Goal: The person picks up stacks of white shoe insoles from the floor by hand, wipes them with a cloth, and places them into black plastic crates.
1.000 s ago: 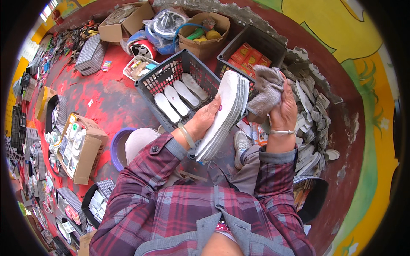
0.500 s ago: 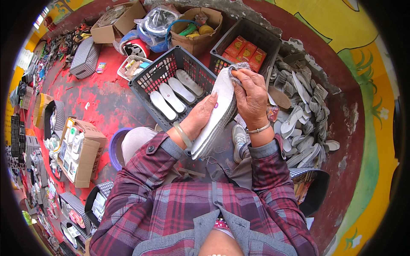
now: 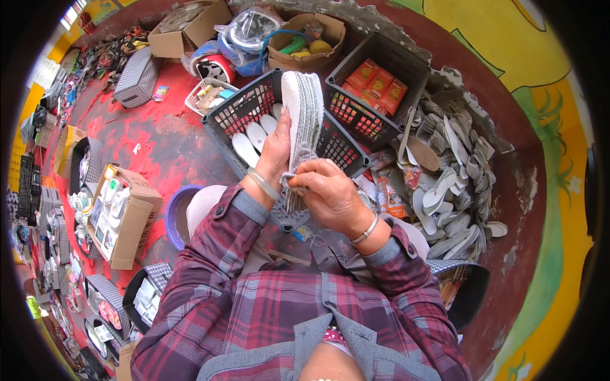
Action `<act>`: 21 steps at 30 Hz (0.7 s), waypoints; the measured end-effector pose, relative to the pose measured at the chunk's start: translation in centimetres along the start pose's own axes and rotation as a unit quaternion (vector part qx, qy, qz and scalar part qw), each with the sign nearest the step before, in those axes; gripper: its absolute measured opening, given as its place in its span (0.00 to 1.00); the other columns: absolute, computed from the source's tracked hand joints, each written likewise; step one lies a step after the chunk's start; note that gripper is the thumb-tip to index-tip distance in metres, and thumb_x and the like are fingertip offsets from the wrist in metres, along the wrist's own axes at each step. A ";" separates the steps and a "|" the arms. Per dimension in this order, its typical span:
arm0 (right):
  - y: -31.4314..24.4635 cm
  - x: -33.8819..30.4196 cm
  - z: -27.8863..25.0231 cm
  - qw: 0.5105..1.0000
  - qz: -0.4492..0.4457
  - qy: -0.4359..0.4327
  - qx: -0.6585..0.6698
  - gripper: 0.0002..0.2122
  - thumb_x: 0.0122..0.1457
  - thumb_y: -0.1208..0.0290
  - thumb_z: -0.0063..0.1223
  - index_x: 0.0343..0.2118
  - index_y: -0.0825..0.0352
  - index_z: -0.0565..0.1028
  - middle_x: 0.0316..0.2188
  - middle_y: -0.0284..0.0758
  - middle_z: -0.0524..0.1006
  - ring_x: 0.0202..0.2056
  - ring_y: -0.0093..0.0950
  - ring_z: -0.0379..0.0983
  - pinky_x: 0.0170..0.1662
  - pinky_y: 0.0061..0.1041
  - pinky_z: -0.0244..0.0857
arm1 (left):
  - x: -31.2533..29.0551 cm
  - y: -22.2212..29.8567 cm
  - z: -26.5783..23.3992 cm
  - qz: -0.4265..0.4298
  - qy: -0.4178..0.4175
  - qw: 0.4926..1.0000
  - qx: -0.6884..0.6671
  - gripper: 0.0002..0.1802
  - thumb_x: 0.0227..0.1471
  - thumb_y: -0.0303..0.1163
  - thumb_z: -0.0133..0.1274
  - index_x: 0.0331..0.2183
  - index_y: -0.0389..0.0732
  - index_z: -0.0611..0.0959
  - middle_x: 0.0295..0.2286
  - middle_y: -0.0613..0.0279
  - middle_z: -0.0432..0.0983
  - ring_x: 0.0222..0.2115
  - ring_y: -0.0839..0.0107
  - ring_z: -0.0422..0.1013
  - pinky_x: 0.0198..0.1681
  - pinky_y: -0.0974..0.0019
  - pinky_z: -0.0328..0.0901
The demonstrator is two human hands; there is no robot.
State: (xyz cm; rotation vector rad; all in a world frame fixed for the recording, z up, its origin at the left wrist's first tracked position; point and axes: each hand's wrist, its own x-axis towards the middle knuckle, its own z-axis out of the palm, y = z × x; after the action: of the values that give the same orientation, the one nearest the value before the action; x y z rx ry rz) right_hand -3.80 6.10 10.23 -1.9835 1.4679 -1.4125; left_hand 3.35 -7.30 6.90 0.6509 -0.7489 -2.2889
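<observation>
Gripping, head view: my left hand [image 3: 273, 157] clasps the insole stack [image 3: 301, 105] along its left side, thumb upward; my right hand [image 3: 330, 195], angled inward, back uppermost, pinches a grey cloth [image 3: 305, 156] against the stack. The stack extends beyond both hands, over the dark crate [image 3: 238, 114].

Person [image 3: 273, 298] near me wears the head fisheye, left of pair; looks steeply down past collar [image 3: 363, 340], left hand [image 3: 274, 155] and right hand [image 3: 330, 197] close, floor [image 3: 162, 143] wide around.
</observation>
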 end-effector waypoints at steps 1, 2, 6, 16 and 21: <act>-0.1 -0.2 0.0 1.000 0.002 -0.014 0.017 0.12 0.42 0.85 0.53 0.32 0.66 0.76 0.34 0.37 0.73 0.37 0.33 0.70 0.41 0.26 0.65 | -0.1 0.2 -0.1 -0.004 -0.002 1.000 0.023 0.28 0.56 0.58 0.37 0.40 0.44 0.77 0.24 0.63 0.75 0.19 0.72 0.70 0.21 0.70 0.67; -0.4 -0.2 -0.3 0.999 0.014 -0.037 0.038 0.12 0.44 0.86 0.51 0.33 0.66 0.76 0.33 0.36 0.73 0.37 0.32 0.71 0.41 0.26 0.65 | -0.6 0.5 0.8 0.001 0.018 0.999 0.027 0.28 0.55 0.59 0.38 0.37 0.45 0.77 0.20 0.64 0.73 0.15 0.72 0.68 0.16 0.71 0.64; -0.6 0.1 -3.1 0.955 0.066 -0.189 0.220 0.08 0.48 0.82 0.52 0.33 0.66 0.75 0.32 0.36 0.73 0.37 0.32 0.71 0.42 0.26 0.64 | 0.2 -0.1 -0.4 -0.021 0.037 0.999 0.033 0.27 0.55 0.58 0.38 0.37 0.44 0.76 0.20 0.62 0.73 0.16 0.71 0.69 0.17 0.69 0.65; 4.1 2.5 -8.2 0.824 0.141 0.234 0.496 0.23 0.54 0.79 0.48 0.55 0.74 0.60 0.50 0.42 0.68 0.51 0.31 0.65 0.56 0.30 0.57 | -0.2 -3.1 0.1 -0.140 -0.038 0.989 -0.002 0.27 0.60 0.51 0.33 0.43 0.37 0.73 0.29 0.58 0.76 0.26 0.68 0.73 0.31 0.65 0.71; 6.4 2.1 -4.6 0.980 0.089 0.154 -0.090 0.15 0.50 0.78 0.52 0.43 0.68 0.74 0.45 0.42 0.72 0.47 0.33 0.68 0.53 0.26 0.57 | 0.0 -4.1 -0.1 -0.139 -0.038 0.990 -0.011 0.26 0.61 0.49 0.33 0.43 0.37 0.72 0.31 0.59 0.75 0.29 0.69 0.72 0.34 0.66 0.69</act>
State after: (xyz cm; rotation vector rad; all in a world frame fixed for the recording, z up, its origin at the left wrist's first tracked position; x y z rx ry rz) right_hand -11.19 2.91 8.92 -1.7327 1.9173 -1.6114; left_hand 1.76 -4.75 4.18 0.6982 -0.7047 -2.5842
